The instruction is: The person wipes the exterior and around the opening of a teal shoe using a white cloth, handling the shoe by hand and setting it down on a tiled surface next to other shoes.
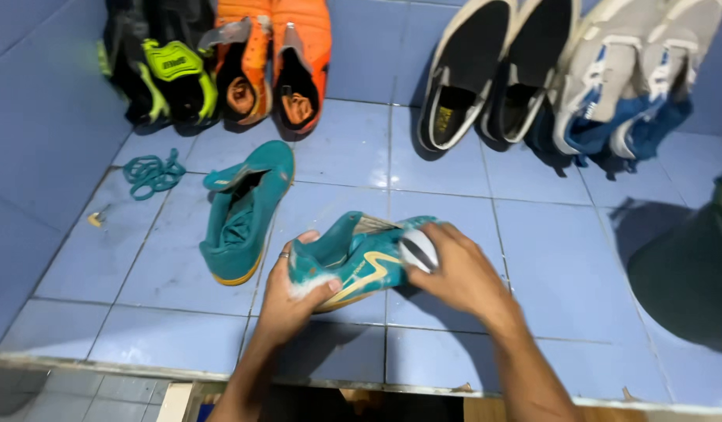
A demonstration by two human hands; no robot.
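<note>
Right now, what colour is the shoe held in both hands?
Teal shoe with a yellow stripe, seen in the head view.

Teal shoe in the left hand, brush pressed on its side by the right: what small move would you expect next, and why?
Probably a short scrubbing stroke along the side toward the toe. The right hand presses a white brush against the teal shoe, the left hand steadies the toe, where white foam shows.

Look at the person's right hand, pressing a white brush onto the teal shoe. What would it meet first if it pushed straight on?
The right hand points left, so the held teal shoe comes first, then probably the left hand.
</note>
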